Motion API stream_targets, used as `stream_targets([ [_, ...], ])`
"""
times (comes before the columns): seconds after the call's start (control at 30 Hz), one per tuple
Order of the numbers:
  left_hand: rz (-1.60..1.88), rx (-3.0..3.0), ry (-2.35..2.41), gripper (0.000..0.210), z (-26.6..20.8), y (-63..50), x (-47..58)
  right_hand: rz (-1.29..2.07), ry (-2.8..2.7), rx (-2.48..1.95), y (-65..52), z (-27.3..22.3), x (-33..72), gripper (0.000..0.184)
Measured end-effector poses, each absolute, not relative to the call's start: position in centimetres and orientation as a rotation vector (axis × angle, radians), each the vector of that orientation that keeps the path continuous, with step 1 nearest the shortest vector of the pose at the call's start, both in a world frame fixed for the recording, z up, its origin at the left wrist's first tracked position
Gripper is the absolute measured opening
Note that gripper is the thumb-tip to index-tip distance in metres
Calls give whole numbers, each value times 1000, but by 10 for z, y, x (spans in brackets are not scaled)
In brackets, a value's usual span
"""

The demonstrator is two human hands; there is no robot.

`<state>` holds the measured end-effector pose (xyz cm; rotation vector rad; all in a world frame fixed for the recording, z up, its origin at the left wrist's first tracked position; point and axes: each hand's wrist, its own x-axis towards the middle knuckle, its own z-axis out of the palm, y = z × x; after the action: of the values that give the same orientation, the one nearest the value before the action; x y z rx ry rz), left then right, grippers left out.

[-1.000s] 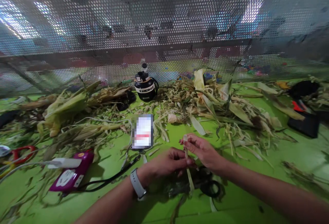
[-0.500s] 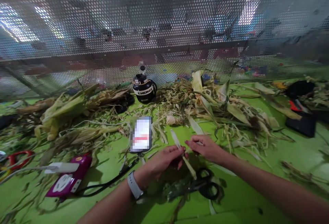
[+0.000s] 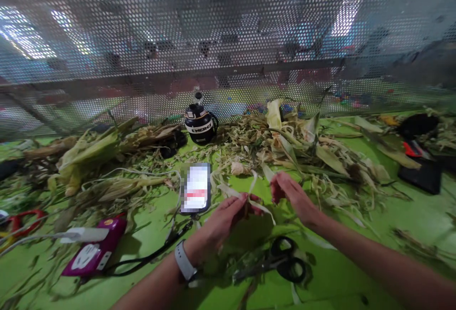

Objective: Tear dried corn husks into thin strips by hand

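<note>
My left hand (image 3: 231,215), with a grey watch band on its wrist, pinches thin pale corn husk strips (image 3: 253,182) between thumb and fingers. One strip curls upward and another bends over to the right. To the right, my right hand (image 3: 292,198) is raised apart from the strips, its fingers loosely bent with nothing visible between them. Just beyond its fingertips lies a pale husk piece (image 3: 267,171). Black-handled scissors (image 3: 285,258) rest on the green table (image 3: 335,277) below the hands, their blades partly over husk scraps.
Behind stands a perforated metal screen (image 3: 228,30). A heap of husks (image 3: 320,153) lies at back right, more husks (image 3: 92,151) at left. A dark bottle (image 3: 200,125), a phone (image 3: 195,189), a purple power bank (image 3: 94,248) with cables and red-handled scissors (image 3: 28,222) are around.
My right hand has moved up and right, away from the left. The single straight strip in my left hand now appears as thin, curling strips.
</note>
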<state>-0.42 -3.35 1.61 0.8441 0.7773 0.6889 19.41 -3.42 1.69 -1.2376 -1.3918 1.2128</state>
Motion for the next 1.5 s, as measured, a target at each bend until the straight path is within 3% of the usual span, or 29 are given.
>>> stream_targets([
  [0.23,858,698,840,28,7,-30,0,1394,-1697,-1298,-42,11,187,50],
  [0.53,1032,644,881,26,4,-30,3,1471,-1384,-1235,-43,14,179,43],
  [0.7,1032,619,827,26,9,-35,6,1525,-1544,-1238,-52,11,168,35],
  [0.9,1042,701,828,25,9,-34,4,1737,-1457,-1132,-55,-2,160,42],
  [1.07,1086,803,904,27,2,-30,1,1262,-1757,-1270,-53,-2,165,26],
  [1.3,1006,931,980,34,2,-33,2,-29,-2204,-1171,-57,11,172,22],
  [1.37,982,961,944,35,4,-35,2,-97,-2175,-1160,-56,13,172,20],
  [1.5,937,986,887,30,7,-39,2,119,-2115,-1198,-53,9,171,20],
])
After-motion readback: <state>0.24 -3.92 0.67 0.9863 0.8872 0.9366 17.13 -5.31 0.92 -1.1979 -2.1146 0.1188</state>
